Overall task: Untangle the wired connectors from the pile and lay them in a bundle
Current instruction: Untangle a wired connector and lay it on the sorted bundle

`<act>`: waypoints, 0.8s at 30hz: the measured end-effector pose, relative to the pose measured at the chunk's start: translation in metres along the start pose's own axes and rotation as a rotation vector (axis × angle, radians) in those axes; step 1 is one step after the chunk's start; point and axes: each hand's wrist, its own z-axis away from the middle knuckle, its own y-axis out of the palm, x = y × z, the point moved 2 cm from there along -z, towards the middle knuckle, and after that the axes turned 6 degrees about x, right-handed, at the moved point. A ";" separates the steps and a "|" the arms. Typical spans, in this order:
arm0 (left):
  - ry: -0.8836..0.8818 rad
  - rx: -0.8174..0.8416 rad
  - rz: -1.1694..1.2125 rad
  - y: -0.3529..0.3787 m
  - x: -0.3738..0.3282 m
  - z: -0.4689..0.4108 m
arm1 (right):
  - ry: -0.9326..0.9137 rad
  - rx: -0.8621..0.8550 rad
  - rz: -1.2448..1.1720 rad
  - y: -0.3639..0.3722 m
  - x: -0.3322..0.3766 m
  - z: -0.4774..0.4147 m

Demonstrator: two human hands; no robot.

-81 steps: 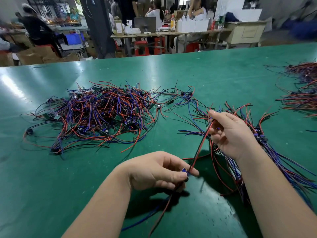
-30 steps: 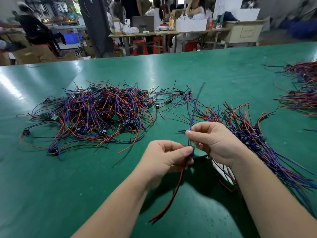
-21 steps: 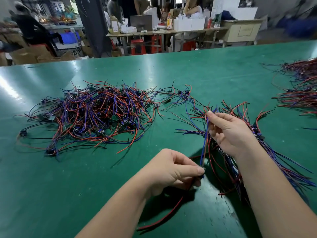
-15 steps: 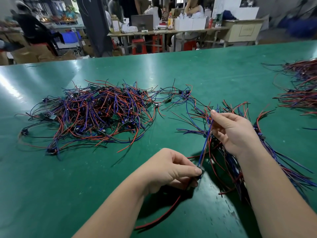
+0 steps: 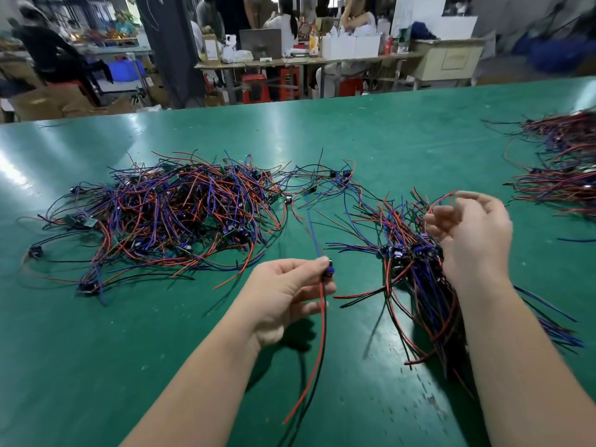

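A tangled pile (image 5: 167, 217) of red, blue and black wired connectors lies on the green table at the left. My left hand (image 5: 287, 291) pinches one small blue connector (image 5: 329, 271) between thumb and forefinger; its blue wire points up and away, its red and black wires hang toward me. A sorted bundle (image 5: 416, 272) of connectors lies at the right with the plugs together. My right hand (image 5: 474, 233) hovers over that bundle, blurred, fingers loosely curled and holding nothing.
More heaps of the same wires (image 5: 561, 169) lie at the far right of the table (image 5: 387, 130). Beyond the far edge are other workbenches, red stools, boxes and seated people.
My right hand has let go of the blue wire and moved right, over the bundle. My left hand has lifted the connector, and its wires now hang free.
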 end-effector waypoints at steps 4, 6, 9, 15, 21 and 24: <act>0.046 -0.088 0.022 -0.002 0.002 -0.004 | -0.124 0.607 0.414 0.024 -0.006 0.028; 0.065 -0.097 0.009 -0.001 0.004 -0.004 | -0.210 0.913 0.646 0.037 -0.018 0.047; 0.115 -0.127 -0.075 -0.002 0.006 -0.005 | -0.408 1.018 0.841 0.047 -0.028 0.062; 0.359 -0.192 -0.360 0.002 -0.001 0.000 | -0.453 0.859 0.830 0.039 -0.020 0.050; 1.159 -0.582 -0.857 -0.025 -0.033 0.023 | -0.632 0.212 0.962 0.010 0.007 0.017; 1.126 -0.834 -0.843 -0.050 -0.045 0.024 | -0.498 0.082 1.092 -0.008 0.010 0.002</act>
